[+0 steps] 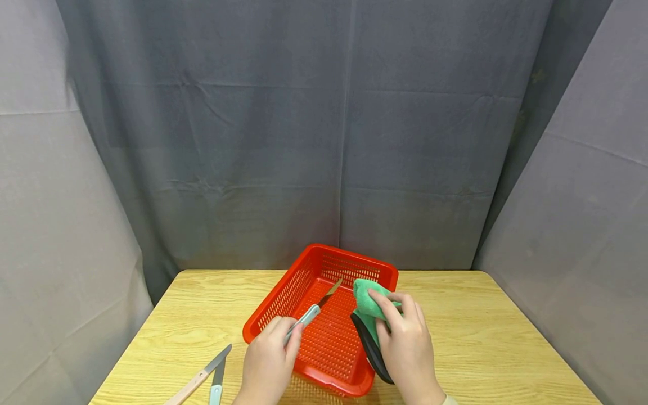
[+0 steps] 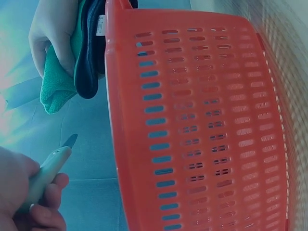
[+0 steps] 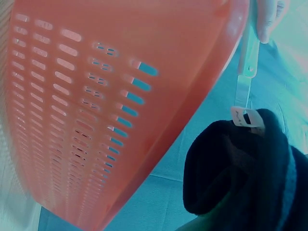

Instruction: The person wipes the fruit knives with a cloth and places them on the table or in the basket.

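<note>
Left hand (image 1: 268,360): fingers wrapped round pale handle of a knife (image 1: 306,320), blade angled up over red basket (image 1: 329,344). Right hand (image 1: 405,351): fingers gripping green cloth (image 1: 365,297), dark-edged, at basket's right rim. Basket between worktop (image 1: 486,337) side edges, toward far edge. Pink-handled knife (image 1: 188,389), pale-handled knife (image 1: 215,392) nearer left edge, blades overlapping.

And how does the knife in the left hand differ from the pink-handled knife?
The held knife has a pale blue-green handle, the other knife a pink one. The held knife is raised, its blade above the basket; the other knife lies on the table. In the head view, both blades point toward the upper right.
</note>
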`<action>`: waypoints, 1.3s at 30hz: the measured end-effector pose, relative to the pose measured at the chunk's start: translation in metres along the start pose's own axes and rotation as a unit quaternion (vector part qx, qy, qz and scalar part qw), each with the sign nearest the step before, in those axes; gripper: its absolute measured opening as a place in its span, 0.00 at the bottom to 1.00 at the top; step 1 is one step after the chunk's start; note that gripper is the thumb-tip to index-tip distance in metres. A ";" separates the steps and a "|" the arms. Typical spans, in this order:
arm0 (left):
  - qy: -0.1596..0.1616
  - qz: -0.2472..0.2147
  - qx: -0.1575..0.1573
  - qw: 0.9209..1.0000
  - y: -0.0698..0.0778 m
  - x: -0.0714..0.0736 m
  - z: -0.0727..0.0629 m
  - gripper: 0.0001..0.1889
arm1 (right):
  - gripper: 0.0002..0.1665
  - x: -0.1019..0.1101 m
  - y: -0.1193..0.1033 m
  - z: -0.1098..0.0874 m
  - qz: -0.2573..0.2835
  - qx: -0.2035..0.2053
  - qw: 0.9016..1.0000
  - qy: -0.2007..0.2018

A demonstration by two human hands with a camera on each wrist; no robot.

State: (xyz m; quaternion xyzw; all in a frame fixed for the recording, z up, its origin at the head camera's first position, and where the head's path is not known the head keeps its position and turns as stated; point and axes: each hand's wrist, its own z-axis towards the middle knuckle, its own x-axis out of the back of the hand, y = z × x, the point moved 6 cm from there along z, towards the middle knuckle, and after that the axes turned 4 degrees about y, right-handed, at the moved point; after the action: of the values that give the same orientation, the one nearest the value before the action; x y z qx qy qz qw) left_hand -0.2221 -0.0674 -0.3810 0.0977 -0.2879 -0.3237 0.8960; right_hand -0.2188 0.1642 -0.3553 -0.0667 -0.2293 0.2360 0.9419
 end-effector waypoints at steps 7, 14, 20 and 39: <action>-0.018 0.002 0.023 1.000 -0.001 -0.002 -0.001 0.03 | 0.36 0.000 0.000 0.000 -0.002 -0.003 1.000 -0.002; -0.049 -0.013 0.044 0.998 -0.003 -0.005 -0.001 0.04 | 0.36 -0.001 0.000 0.000 0.004 0.001 1.000 0.000; -0.060 -0.029 0.065 0.996 -0.005 -0.007 -0.002 0.04 | 0.37 -0.001 0.000 0.000 0.005 0.005 1.000 0.004; -0.096 -0.040 0.158 0.982 -0.009 -0.008 -0.001 0.14 | 0.37 -0.002 0.000 -0.002 0.004 0.011 1.000 0.005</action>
State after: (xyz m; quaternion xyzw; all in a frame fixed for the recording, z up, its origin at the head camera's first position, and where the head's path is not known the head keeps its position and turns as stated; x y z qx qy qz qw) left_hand -0.2309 -0.0696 -0.3887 0.2178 -0.4157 -0.3179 0.8239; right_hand -0.2197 0.1636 -0.3577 -0.0587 -0.2223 0.2418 0.9427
